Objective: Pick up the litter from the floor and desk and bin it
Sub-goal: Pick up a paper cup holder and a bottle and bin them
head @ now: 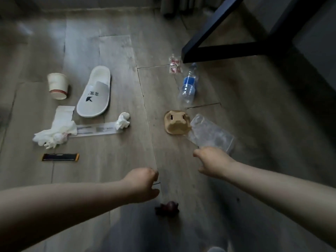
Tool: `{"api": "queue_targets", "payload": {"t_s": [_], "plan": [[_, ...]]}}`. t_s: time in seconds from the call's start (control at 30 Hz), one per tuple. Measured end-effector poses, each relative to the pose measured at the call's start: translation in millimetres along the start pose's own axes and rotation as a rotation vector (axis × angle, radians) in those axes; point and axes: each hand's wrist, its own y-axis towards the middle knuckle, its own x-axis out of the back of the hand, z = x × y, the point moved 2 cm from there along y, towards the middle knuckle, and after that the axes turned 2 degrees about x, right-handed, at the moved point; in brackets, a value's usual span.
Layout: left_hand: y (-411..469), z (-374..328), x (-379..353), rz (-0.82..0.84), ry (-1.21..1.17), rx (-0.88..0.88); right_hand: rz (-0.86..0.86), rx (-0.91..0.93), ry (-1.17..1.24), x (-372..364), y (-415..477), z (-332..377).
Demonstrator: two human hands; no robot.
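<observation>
Nearest us, left hand (143,184): fingers curled in, nothing seen in them. Right hand (211,160) reaches the near corner of the crumpled clear plastic bag (212,133), which lies on the grey wood-look plank floor (118,160) against a brown moulded-pulp tray piece (176,123). Whether it grips, we cannot tell. We judge the bag light, limp and slippery, so pinch that corner. Dim room, with a black metal desk frame (227,50) beyond.

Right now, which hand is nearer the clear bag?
Right. The right hand is at the near edge of the bag; the left hand is farther back, off to its left.
</observation>
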Motion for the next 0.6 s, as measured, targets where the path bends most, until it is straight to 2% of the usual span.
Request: {"api": "queue_targets", "payload": {"t_s": [0.2, 0.33, 0.6], "plan": [[1.1, -3.7, -16.5, -0.033, -0.022, -0.084, -0.078, -0.062, 0.087, 6.6, 2.3, -18.6], [-4.3, -20.4, -21.5, 0.009, -0.012, -0.159, -0.091, -0.129, 0.134, 4.7, -5.5, -26.9], [23.9, -41.9, -34.8, 0.024, 0.047, -0.142, -0.078, -0.157, 0.156, -13.9, 9.9, -42.5]]}}
